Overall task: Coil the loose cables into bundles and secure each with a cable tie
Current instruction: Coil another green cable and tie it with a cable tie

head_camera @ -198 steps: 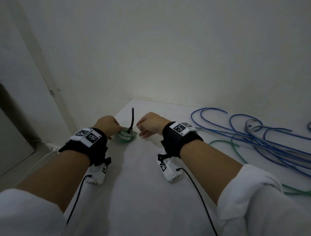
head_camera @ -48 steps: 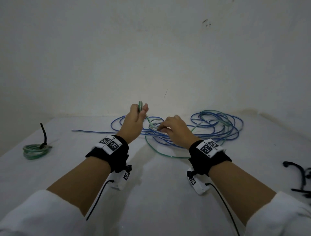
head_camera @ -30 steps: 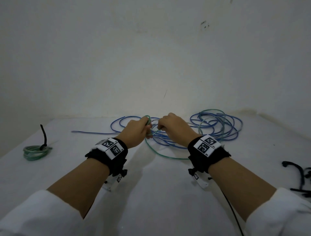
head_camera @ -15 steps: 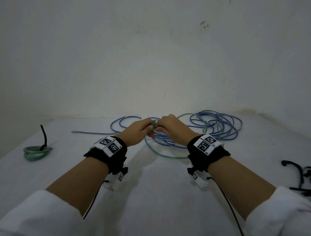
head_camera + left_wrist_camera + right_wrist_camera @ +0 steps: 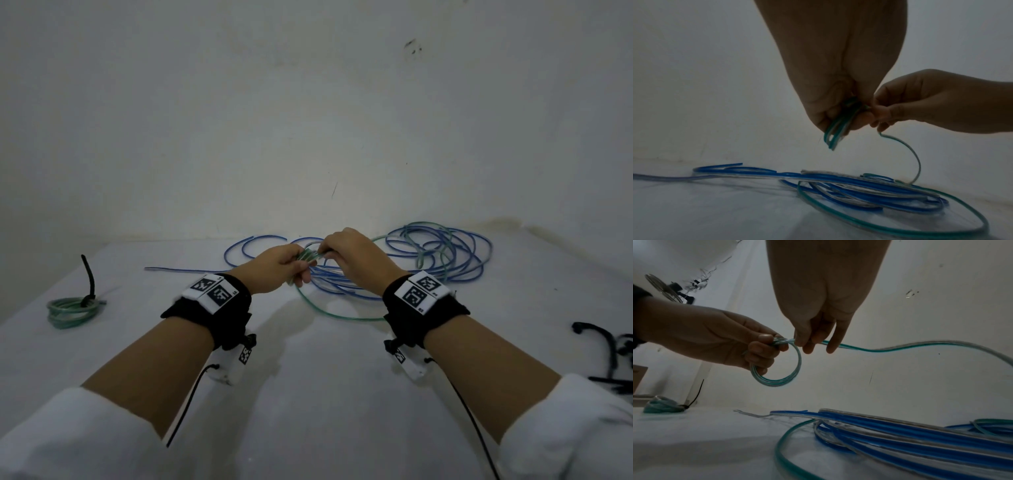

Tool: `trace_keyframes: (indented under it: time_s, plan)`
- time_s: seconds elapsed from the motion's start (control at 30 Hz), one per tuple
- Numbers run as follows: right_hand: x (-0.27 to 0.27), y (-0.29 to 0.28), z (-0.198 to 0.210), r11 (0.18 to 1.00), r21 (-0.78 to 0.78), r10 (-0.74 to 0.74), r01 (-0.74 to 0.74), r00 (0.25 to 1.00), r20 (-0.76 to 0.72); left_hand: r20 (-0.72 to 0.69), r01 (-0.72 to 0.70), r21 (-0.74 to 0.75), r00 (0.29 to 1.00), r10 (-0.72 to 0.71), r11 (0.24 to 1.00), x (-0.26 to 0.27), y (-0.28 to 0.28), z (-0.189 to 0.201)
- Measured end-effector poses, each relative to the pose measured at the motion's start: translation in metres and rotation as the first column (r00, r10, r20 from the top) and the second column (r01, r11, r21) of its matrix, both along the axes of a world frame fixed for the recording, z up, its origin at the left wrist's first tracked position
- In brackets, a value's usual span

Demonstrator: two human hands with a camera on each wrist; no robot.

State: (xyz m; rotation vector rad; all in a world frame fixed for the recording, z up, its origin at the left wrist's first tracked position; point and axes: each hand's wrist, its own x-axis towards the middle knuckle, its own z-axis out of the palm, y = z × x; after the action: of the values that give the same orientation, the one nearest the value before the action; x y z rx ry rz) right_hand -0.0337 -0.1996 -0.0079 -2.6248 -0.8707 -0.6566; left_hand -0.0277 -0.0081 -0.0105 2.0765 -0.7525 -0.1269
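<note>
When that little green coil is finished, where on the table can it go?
Bare table lies near, between the forearms, and left, between the tied green bundle and the left hand. Crowded: blue cables at the back, black ties at the right edge.

Bare worktop [image 5: 308, 394] lies open at 6 o'clock beneath both forearms. Loose blue cables [image 5: 445, 253] sprawl from 12 to 2 o'clock; a tied green coil [image 5: 70, 310] sits at 9, black cable ties [image 5: 613, 356] at 3.
</note>
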Motion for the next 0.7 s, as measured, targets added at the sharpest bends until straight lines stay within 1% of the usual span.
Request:
trace_keyframes:
  time_s: [0.1, 0.23, 0.37, 0.47, 0.57, 0.7]
  plan:
    - [0.0, 0.003, -0.001, 1.0, -0.01, 0.006, -0.006, 0.999, 0.04, -0.057, 0.012, -0.018, 0.998, -0.013, 1.0, 0.001, 0.002, 0.001]
    - [0.0, 0.003, -0.001, 1.0, -0.03, -0.005, 0.008, 0.996, 0.092, -0.085, -0.006, -0.054, 0.996, 0.001, 0.999, -0.002, 0.004, 0.002]
    - [0.001, -0.001, -0.001, 1.0, -0.005, -0.023, 0.024, 0.992, 0.121, -0.138, -0.024, -0.09, 0.99, 0.012, 0.996, -0.006, 0.005, 0.002]
    - [-0.001, 0.003, 0.001, 1.0, -0.013, -0.003, 0.005, 0.993, 0.116, -0.183, -0.036, -0.16, 0.983, 0.006, 0.986, -0.01, 0.001, 0.002]
    - [-0.002, 0.006, 0.002, 0.999, 0.012, -0.039, 0.038, 0.996, 0.078, -0.231, -0.065, -0.235, 0.973, 0.009, 0.97, -0.012, -0.002, 0.002]
    - [-0.006, 0.005, -0.001, 0.995, 0.005, -0.099, 0.099, 0.995, 0.017, -0.211, -0.117, -0.249, 0.975, 0.064, 0.961, -0.01, -0.002, 0.003]
